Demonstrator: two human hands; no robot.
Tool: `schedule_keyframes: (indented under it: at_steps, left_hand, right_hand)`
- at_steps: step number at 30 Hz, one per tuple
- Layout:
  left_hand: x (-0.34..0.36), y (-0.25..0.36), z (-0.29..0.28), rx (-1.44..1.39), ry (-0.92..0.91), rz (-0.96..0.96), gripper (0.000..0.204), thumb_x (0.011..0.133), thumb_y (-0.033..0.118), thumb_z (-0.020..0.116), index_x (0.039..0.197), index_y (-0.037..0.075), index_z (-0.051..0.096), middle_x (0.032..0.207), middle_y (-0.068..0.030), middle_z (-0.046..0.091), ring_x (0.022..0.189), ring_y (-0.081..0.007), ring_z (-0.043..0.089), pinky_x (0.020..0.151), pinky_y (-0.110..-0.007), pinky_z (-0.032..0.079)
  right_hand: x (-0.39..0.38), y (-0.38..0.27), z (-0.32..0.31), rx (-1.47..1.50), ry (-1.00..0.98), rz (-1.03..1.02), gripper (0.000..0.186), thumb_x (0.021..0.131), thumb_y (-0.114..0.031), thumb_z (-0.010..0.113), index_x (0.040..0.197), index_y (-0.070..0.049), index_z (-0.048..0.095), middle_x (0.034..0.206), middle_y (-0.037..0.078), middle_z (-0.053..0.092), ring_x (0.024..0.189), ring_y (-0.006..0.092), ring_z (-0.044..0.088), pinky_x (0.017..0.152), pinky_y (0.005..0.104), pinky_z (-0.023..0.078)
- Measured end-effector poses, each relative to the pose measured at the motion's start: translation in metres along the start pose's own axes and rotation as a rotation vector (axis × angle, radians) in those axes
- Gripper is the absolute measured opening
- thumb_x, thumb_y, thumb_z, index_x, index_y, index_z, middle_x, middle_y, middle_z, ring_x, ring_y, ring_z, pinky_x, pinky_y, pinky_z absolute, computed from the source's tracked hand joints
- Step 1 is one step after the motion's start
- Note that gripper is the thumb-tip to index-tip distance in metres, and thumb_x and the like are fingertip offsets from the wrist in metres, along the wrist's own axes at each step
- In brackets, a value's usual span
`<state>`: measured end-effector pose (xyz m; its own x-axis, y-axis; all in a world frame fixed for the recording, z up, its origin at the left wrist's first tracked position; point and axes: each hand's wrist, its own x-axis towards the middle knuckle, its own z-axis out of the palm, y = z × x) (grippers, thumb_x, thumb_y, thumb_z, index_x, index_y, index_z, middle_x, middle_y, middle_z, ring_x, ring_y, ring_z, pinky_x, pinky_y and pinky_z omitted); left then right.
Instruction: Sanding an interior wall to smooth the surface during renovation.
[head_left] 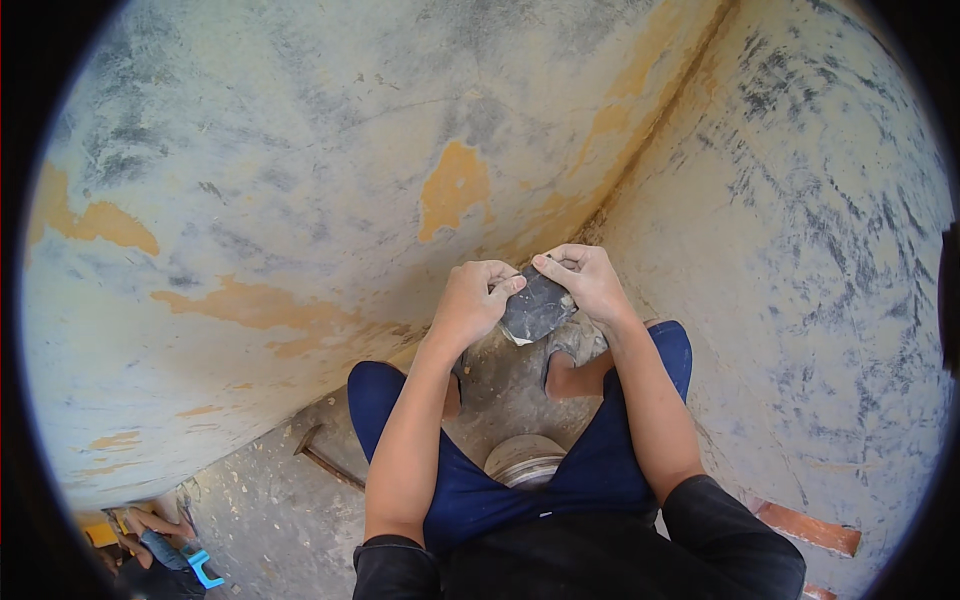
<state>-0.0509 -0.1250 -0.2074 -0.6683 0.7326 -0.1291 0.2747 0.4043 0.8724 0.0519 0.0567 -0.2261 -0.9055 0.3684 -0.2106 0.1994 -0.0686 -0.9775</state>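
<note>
A creased, dark grey piece of sandpaper (539, 304) hangs between my two hands, in front of the wall corner. My left hand (474, 302) pinches its upper left edge between thumb and fingers. On the other side my right hand (588, 281) grips the upper right edge, thumb on top. Pale dust coats the fingertips. The sheet's lower end points down over the floor, with a light spot at its tip. Neither hand touches the wall.
A patchy wall (330, 150) with yellow bare spots meets a second wall (780, 270) at a corner. A hammer (328, 459) lies on the floor to the left. Beneath me is a whitish round bucket (525, 460). Another person (160, 550) is at the lower left; reddish brick (810, 528) shows lower right.
</note>
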Motion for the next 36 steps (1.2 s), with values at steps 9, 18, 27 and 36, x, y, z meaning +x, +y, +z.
schedule_keyframes:
  at_steps: [9,18,27,36]
  left_hand:
    - [0.008,-0.025,-0.009,-0.306,-0.088,-0.142,0.024,0.1,0.014,0.071,0.109,-0.008,0.073,0.095,-0.0086,0.077,0.082,-0.0129,0.068,0.076,-0.029,0.053]
    - [0.008,-0.04,-0.019,-0.821,-0.154,-0.281,0.021,0.104,0.019,0.068,0.11,-0.001,0.07,0.098,-0.0059,0.074,0.086,-0.0142,0.068,0.082,-0.03,0.053]
    - [0.004,-0.049,0.008,-0.84,0.044,-0.366,0.023,0.107,0.023,0.062,0.112,0.001,0.067,0.101,-0.005,0.072,0.091,-0.0166,0.068,0.087,-0.033,0.056]
    - [-0.026,-0.017,-0.016,0.001,0.62,-0.056,0.023,0.095,0.021,0.077,0.1,-0.001,0.071,0.082,-0.0119,0.074,0.073,-0.0193,0.069,0.074,-0.035,0.056]
  right_hand:
    - [0.002,-0.005,0.004,0.171,0.115,0.041,0.023,0.094,-0.02,0.08,0.092,0.002,0.074,0.079,0.004,0.073,0.066,0.009,0.065,0.058,0.0256,0.05]
    - [-0.002,-0.024,0.001,0.703,-0.185,0.087,0.08,0.11,-0.062,0.03,0.151,0.006,0.044,0.145,0.023,0.056,0.131,0.0287,0.058,0.112,0.0432,0.044]
    - [0.001,-0.006,0.057,0.252,0.143,-0.104,0.052,0.093,-0.012,0.079,0.139,-0.003,0.055,0.122,0.012,0.068,0.105,0.0164,0.066,0.092,0.0324,0.055]
    - [0.01,-0.005,0.085,-0.104,0.482,-0.314,0.041,0.101,-0.017,0.066,0.134,0.006,0.062,0.115,0.02,0.073,0.101,0.0276,0.07,0.091,0.0365,0.054]
